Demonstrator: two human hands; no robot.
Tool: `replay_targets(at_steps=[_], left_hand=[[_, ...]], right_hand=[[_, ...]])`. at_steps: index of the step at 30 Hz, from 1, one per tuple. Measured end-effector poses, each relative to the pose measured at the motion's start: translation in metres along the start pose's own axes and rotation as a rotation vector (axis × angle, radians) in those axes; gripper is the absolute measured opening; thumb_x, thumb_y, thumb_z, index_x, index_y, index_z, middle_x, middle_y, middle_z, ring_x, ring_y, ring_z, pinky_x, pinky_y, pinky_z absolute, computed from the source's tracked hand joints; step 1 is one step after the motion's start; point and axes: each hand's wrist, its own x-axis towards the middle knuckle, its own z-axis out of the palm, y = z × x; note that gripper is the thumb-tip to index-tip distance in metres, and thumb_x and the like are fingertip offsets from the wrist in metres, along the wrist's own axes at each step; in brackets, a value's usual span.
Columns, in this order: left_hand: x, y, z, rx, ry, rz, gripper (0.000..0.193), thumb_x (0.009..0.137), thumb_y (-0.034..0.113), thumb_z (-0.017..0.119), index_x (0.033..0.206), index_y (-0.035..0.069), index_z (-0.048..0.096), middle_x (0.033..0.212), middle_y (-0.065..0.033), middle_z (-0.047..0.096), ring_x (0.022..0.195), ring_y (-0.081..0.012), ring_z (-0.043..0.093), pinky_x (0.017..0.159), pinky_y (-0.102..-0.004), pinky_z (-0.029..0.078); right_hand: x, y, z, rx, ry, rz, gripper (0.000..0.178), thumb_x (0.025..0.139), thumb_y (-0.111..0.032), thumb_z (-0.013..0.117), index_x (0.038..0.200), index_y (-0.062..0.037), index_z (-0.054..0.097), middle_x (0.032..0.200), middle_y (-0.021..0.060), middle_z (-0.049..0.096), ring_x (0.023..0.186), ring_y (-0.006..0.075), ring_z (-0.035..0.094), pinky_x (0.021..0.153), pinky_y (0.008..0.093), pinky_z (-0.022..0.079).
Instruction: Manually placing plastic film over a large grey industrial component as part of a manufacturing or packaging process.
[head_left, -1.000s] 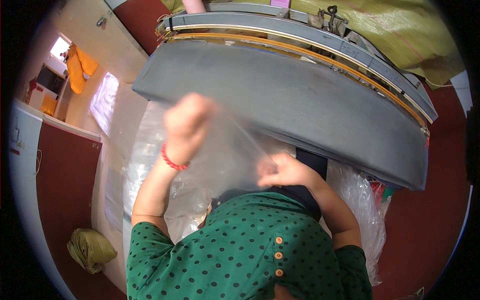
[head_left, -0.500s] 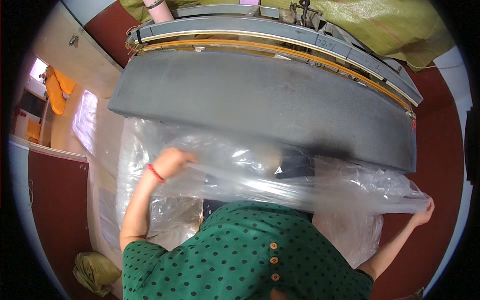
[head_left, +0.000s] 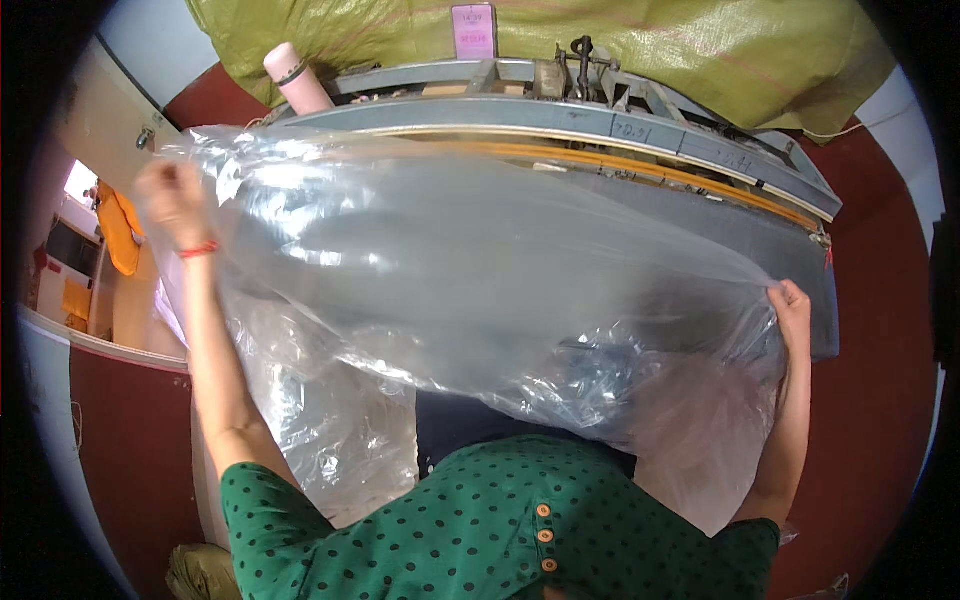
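A large clear plastic sheet (head_left: 420, 250) is stretched between my two hands, over a long padded grey surface (head_left: 800, 262). My left hand (head_left: 175, 205), with a red cord at the wrist, is raised at the far left and grips the sheet's upper corner; its fingers are blurred. At the right, my right hand (head_left: 792, 308) pinches the sheet's edge near the right end of the grey surface. Lower folds of the plastic hang down toward my lap on both sides, and the grey surface shows through the sheet.
Behind the grey surface runs a metal frame (head_left: 480, 112) with an orange strip (head_left: 620, 163) and a clamp-like fitting (head_left: 583, 72). A pink bottle (head_left: 300, 80) and a phone (head_left: 474, 32) stand at the back, before green woven sacking (head_left: 740, 60). An open door (head_left: 110, 120) is at left.
My left hand has swung up and far to the left with the plastic. My right hand has moved up and inward. The sheet has spread from a bunched band to cover most of the grey surface.
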Motion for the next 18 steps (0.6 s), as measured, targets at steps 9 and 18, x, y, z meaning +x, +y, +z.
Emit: replay_targets(at_steps=[9,18], left_hand=[[-0.139,0.000,0.076,0.479,-1.091,-0.522,0.078,0.074,0.057,0.051,0.133,0.015,0.024,0.138,-0.0075,0.025,0.128,-0.0300,0.019,0.097,-0.0568,0.018],[-0.142,-0.063,0.101,0.481,-0.859,-0.387,0.078,0.072,0.058,0.050,0.133,0.014,0.027,0.136,-0.0094,0.030,0.125,-0.0290,0.027,0.096,-0.0576,0.019]], right_hand=[[0.038,0.044,-0.118,-0.069,-0.036,0.086,0.010,0.071,-0.011,0.062,0.067,-0.0057,0.056,0.061,-0.0062,0.048,0.059,0.0031,0.042,0.055,0.0195,0.035],[0.021,-0.098,0.042,-0.732,0.139,-0.960,0.026,0.067,-0.006,0.061,0.093,-0.0035,0.057,0.096,0.0125,0.056,0.096,0.0277,0.053,0.081,0.0380,0.040]])
